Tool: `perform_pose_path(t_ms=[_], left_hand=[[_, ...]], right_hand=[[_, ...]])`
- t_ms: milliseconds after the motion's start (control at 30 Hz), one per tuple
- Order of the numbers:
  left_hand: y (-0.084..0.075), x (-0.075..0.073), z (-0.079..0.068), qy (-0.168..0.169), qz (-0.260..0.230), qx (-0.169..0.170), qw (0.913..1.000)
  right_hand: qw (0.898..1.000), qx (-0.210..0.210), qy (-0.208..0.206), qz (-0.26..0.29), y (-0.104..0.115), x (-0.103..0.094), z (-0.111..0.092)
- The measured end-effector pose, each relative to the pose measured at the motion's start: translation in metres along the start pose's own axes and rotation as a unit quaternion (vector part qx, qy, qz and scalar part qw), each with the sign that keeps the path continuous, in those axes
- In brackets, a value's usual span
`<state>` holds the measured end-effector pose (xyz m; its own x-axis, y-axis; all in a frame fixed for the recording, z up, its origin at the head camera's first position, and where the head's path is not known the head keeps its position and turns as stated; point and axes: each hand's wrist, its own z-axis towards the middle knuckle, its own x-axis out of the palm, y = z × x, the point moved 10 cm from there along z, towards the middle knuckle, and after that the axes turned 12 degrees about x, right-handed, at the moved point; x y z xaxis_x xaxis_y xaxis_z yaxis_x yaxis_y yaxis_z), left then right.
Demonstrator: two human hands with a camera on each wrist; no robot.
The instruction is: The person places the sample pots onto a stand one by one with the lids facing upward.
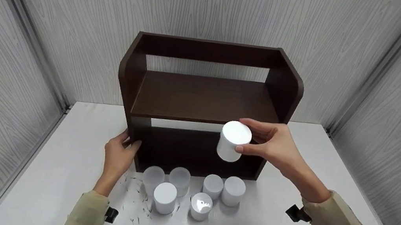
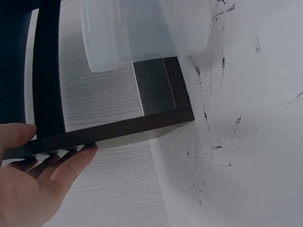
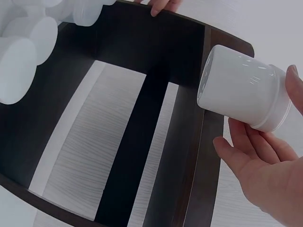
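Note:
A dark brown two-tier shelf (image 1: 207, 95) stands on the white table. My left hand (image 1: 120, 156) grips the front edge of its left side panel (image 2: 113, 127), fingers on the outer face. My right hand (image 1: 279, 146) holds a white lidded jar (image 1: 229, 148) by its lid end, between thumb and fingers, in front of the upper board's front edge. In the right wrist view the jar (image 3: 241, 85) appears sideways, its base toward the shelf. Several other jars stand before the shelf, among them a white jar (image 1: 164, 198) and a translucent container (image 1: 179, 181).
A shiny-topped jar (image 1: 201, 206) and two more white jars, one at the right end (image 1: 233, 191), stand close together by the shelf's bottom edge. Dark scuff marks (image 1: 138, 206) mottle the tabletop. Grey wood-patterned walls (image 1: 216, 7) enclose the table at the back and sides.

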<state>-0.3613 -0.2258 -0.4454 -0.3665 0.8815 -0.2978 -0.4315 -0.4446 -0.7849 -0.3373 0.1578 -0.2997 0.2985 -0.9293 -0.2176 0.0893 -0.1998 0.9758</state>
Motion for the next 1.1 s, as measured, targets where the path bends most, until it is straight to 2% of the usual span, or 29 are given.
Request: perform_pose_path(t_ms=[500, 833, 1100], left_hand=[[0.001, 0.001, 0.001, 0.002, -0.001, -0.012, 0.9999], [0.000, -0.002, 0.001, 0.000, 0.013, -0.001, 0.9999], [0.001, 0.000, 0.000, 0.007, 0.005, 0.001, 1.0000]], right_hand=[[1.000, -0.018, -0.002, 0.005, 0.025, 0.014, 0.027], [1.000, -0.015, 0.004, 0.019, 0.039, 0.021, 0.048], [0.999, -0.018, 0.008, 0.026, 0.052, 0.026, 0.067]])
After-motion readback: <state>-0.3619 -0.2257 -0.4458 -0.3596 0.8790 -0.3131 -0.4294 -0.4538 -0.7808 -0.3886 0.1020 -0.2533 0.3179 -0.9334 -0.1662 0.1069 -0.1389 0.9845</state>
